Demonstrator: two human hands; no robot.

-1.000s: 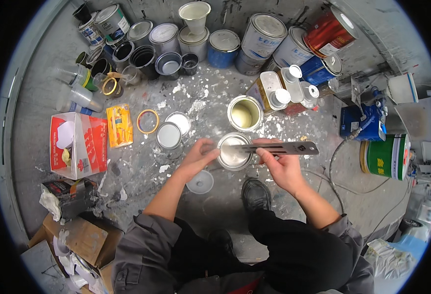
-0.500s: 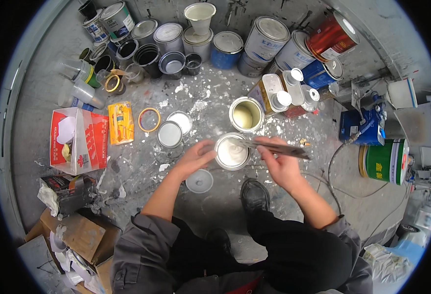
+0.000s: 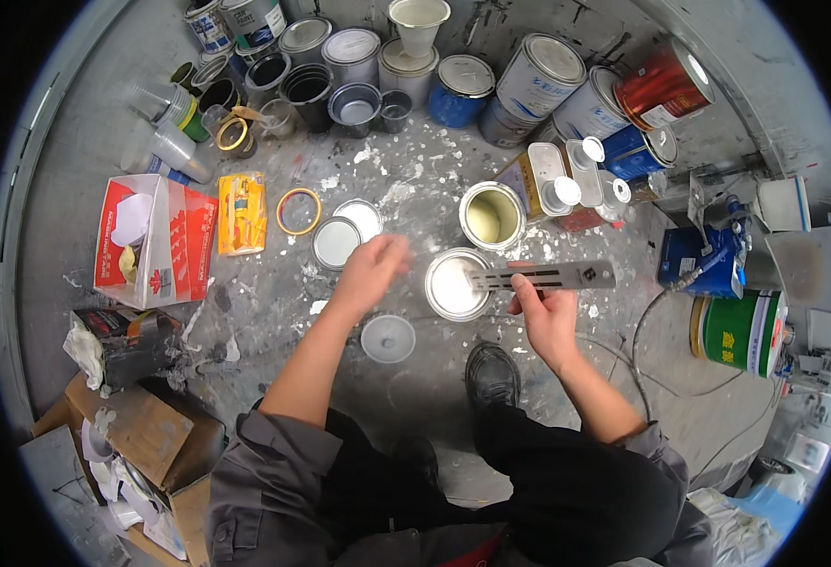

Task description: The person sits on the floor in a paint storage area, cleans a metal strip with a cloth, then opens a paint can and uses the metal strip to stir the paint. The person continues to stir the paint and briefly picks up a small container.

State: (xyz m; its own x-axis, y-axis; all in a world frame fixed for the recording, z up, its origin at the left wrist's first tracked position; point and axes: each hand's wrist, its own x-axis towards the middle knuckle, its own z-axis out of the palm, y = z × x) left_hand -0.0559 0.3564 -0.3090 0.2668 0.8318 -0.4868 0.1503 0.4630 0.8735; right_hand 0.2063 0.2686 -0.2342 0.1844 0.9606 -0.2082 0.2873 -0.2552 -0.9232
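Observation:
My right hand (image 3: pixel 546 317) grips a flat, slotted metal stirring stick (image 3: pixel 562 275) between thumb and fingers. The stick lies nearly level, its left end over the mouth of an opened can of white paint (image 3: pixel 455 283). To the left of that can, my left hand (image 3: pixel 370 274) is in the air with its fingers stretched and slightly blurred, holding nothing I can see. It is nearest two round can lids (image 3: pixel 336 244) on the floor. Just behind the white paint stands another opened can, with a pale yellowish inside (image 3: pixel 492 215). A translucent round lid (image 3: pixel 388 338) lies below my left hand.
Paint cans and dark cups (image 3: pixel 354 107) line the back wall. White-capped containers (image 3: pixel 559 194) stand right of the opened cans. A red-and-white box (image 3: pixel 155 241), yellow packet (image 3: pixel 242 214) and tape roll (image 3: pixel 298 211) are at left. A hose (image 3: pixel 635 331) crosses the right floor.
My left hand has let go of the white paint can's rim and moved up and left toward the lids. The stirring stick has turned, its broad slotted face now showing.

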